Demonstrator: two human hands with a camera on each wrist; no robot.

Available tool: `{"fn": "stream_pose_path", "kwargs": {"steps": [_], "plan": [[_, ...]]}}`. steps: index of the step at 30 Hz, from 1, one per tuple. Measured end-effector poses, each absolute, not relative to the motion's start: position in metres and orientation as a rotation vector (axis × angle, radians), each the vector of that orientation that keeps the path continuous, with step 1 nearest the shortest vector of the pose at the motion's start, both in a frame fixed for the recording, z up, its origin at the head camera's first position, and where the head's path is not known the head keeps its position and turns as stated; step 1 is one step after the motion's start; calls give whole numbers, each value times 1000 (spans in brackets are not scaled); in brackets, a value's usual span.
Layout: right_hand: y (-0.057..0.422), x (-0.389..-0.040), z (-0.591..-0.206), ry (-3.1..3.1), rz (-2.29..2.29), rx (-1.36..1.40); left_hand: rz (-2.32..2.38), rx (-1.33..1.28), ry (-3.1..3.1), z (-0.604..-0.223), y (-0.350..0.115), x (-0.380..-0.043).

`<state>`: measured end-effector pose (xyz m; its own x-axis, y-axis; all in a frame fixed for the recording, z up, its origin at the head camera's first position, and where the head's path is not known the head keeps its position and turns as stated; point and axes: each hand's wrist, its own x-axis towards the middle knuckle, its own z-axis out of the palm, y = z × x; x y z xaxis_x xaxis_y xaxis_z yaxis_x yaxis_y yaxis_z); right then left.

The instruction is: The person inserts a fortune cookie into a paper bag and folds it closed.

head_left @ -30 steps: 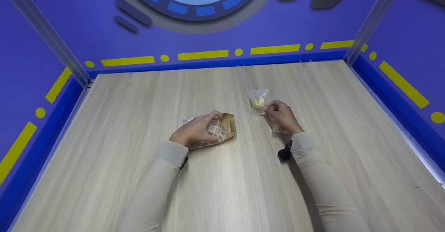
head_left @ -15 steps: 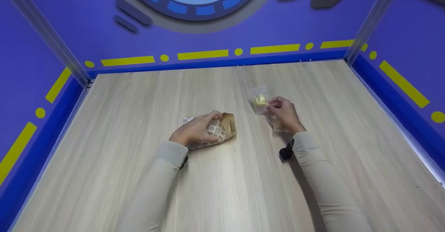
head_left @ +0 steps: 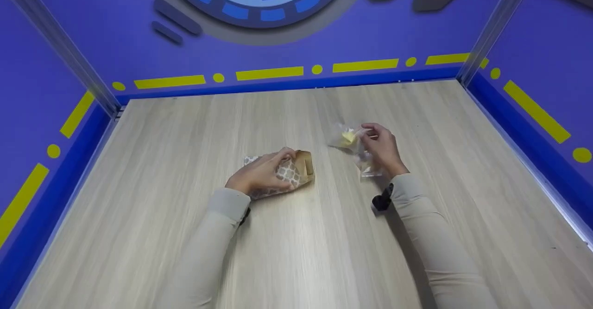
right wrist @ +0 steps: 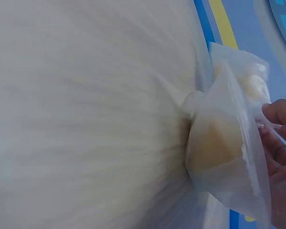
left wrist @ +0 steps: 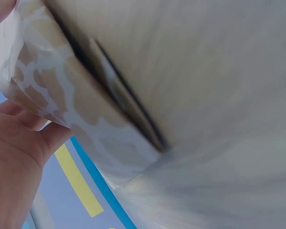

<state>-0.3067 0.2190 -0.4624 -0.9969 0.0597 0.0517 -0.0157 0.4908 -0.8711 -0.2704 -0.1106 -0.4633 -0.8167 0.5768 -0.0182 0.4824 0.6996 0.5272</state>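
Note:
In the head view my left hand [head_left: 264,172] grips a patterned paper bag [head_left: 288,172] lying on its side. Its brown mouth gapes toward the right. The left wrist view shows the bag's printed side [left wrist: 93,102] and the slit of its opening. To the right, my right hand [head_left: 382,149] pinches a clear plastic packet [head_left: 348,137] with a yellow, folded piece inside, resembling a fortune cookie. A second clear packet [head_left: 369,166] hangs below the fingers. Up close, both packets [right wrist: 217,148] meet near the thumb and fingertips; whether they are joined, I cannot tell.
A light wood-grain table [head_left: 296,244] spreads beneath both hands. Blue-purple panels [head_left: 278,54] with yellow dashes enclose the back and both sides. Metal posts [head_left: 495,26] stand at the rear corners.
My right hand has shifted slightly away from me and to the right. The pinched packet has tipped over and crumpled closer to the fingers. My left hand and the bag stay put.

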Motion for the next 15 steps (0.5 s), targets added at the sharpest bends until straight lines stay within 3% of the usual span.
{"fn": "stream_pose_path", "kwargs": {"steps": [15], "plan": [[211,-303,-454,-2343,1949,-245,767,832,2726,-463,-110,-269]]}}
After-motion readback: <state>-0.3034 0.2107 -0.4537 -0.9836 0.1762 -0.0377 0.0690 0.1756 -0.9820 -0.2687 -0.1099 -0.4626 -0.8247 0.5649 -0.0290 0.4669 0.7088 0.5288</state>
